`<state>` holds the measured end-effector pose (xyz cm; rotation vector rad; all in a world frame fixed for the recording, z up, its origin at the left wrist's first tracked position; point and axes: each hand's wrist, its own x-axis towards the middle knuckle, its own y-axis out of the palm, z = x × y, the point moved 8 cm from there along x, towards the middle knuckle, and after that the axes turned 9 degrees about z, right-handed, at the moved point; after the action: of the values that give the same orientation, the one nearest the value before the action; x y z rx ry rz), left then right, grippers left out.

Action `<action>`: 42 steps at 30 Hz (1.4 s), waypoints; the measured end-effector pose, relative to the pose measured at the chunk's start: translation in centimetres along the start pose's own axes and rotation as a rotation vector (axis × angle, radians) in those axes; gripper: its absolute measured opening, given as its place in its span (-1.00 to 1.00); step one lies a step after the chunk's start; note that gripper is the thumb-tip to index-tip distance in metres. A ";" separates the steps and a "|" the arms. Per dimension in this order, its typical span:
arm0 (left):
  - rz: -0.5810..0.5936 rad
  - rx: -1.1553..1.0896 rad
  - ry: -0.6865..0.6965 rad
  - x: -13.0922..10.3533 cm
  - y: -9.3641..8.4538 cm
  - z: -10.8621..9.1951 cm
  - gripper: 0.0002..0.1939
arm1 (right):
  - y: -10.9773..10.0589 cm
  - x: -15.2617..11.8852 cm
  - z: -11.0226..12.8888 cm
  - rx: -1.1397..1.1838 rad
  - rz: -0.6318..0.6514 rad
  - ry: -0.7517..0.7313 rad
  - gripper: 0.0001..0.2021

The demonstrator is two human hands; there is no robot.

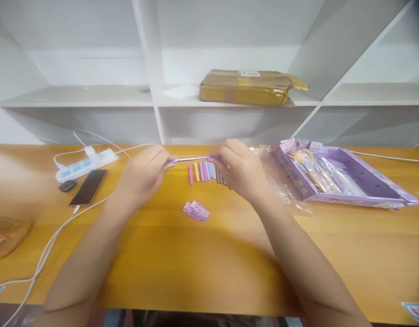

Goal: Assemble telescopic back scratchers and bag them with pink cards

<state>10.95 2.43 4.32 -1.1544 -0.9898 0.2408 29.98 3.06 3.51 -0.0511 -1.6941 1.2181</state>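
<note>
Between my two hands a slim rod with a silver middle and purple ends (188,159) is held level above the table. My left hand (145,171) pinches its left end, and my right hand (239,168) pinches the right end. Just below the rod lies a row of short coloured sticks (206,171) in pink, orange, purple and blue. Several dark metal pieces (221,178) lie to their right, partly hidden by my right hand. Nearer to me is a small pile of pink and purple cards (196,210).
A purple box (359,198) with wrapped brushes stands at the right, clear plastic film (287,190) beside it. On the left are a power strip (86,165), a phone (88,187), white cables and an orange packet (7,237). A taped carton (245,87) sits on the shelf.
</note>
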 end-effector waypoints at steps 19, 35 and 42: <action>0.033 -0.022 -0.004 -0.4 -1.8 0.2 -0.81 | -2.6 -0.5 -1.8 0.142 0.169 0.112 -0.84; -0.059 -0.002 0.142 -0.3 -1.3 -2.0 -0.83 | -1.8 -1.3 -0.4 0.069 0.302 0.038 -0.72; -0.022 -0.020 0.129 -0.2 -1.4 -2.3 -0.85 | -2.1 -1.4 -0.1 0.106 0.314 0.037 -0.74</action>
<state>12.12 0.16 5.30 -1.1625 -0.8926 0.1372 31.77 1.34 4.10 -0.2817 -1.6271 1.5274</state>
